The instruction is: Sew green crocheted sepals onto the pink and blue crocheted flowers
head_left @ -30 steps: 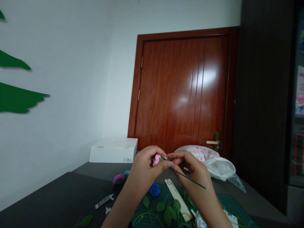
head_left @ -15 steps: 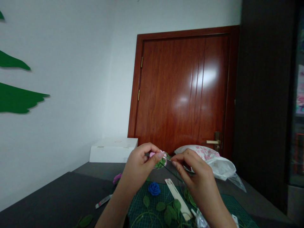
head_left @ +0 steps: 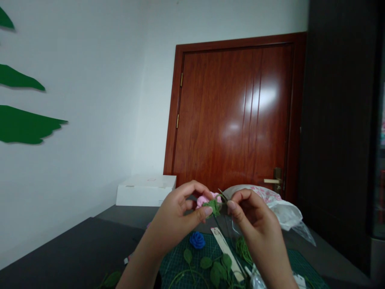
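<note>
With our left hand (head_left: 180, 214) we hold one pink flower (head_left: 202, 200) by its green base (head_left: 213, 207), thumb and fingers closed on it, above the table (head_left: 102, 241). Our right hand (head_left: 255, 220), near but apart, pinches one thin needle-like piece (head_left: 223, 196) just right of the flower. Below, we see one blue flower (head_left: 197, 240), one pale strip (head_left: 226, 252) and at least four green leaves (head_left: 206, 263) over the green mat (head_left: 174, 253). One white box (head_left: 146, 191) sits far left, one white bag (head_left: 284, 213) far right.
</note>
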{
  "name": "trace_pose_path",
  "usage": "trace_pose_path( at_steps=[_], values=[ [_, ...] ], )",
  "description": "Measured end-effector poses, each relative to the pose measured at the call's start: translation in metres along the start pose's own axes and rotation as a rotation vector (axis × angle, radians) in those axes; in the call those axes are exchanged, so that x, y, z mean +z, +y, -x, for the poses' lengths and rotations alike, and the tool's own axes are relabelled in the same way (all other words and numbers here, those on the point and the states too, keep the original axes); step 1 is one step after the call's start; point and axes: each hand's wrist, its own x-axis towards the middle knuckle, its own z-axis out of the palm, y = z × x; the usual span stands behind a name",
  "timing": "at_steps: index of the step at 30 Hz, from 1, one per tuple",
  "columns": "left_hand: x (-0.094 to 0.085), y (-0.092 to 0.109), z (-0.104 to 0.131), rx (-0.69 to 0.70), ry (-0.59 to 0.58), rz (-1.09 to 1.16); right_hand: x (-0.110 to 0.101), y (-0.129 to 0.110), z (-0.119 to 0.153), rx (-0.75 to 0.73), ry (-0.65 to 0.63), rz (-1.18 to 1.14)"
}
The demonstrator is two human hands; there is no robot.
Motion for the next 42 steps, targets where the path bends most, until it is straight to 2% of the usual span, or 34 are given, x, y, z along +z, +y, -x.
trace_pose_path(
  at_steps=[4,10,13,22,25,28,30,33,36,39,42],
  values=[
    [0.0,0.004,0.001,0.005,-0.012,-0.112,0.0,0.0,-0.002,-0.011,0.005,-0.034],
    [0.003,0.0,0.001,0.076,0.033,-0.328,-0.004,-0.008,-0.006,-0.323,-0.052,0.287],
    [0.004,-0.001,0.001,0.093,0.031,-0.445,-0.003,-0.009,-0.007,-0.379,-0.083,0.323],
    [0.003,0.001,0.001,0.091,0.026,-0.431,-0.002,-0.009,-0.007,-0.329,-0.108,0.26],
    [0.003,-0.001,0.0,0.065,0.034,-0.357,-0.008,-0.004,-0.008,-0.184,-0.137,0.089],
    [0.001,-0.005,-0.003,-0.001,0.019,-0.158,-0.018,0.006,-0.013,-0.025,-0.058,-0.099],
    [0.0,-0.008,-0.004,-0.051,-0.011,-0.05,-0.022,0.011,-0.017,-0.046,-0.045,-0.032],
    [-0.002,-0.01,-0.005,-0.121,-0.065,0.037,-0.02,0.013,-0.02,-0.14,-0.168,0.074],
    [-0.003,-0.01,-0.006,-0.155,-0.071,0.072,-0.013,0.01,-0.018,-0.169,-0.259,0.156],
    [-0.004,-0.011,-0.007,-0.151,-0.066,0.102,-0.009,0.008,-0.014,-0.147,-0.235,0.193],
    [-0.005,-0.013,-0.007,-0.137,-0.039,0.151,-0.007,0.009,-0.013,-0.068,-0.131,0.033]
  ],
)
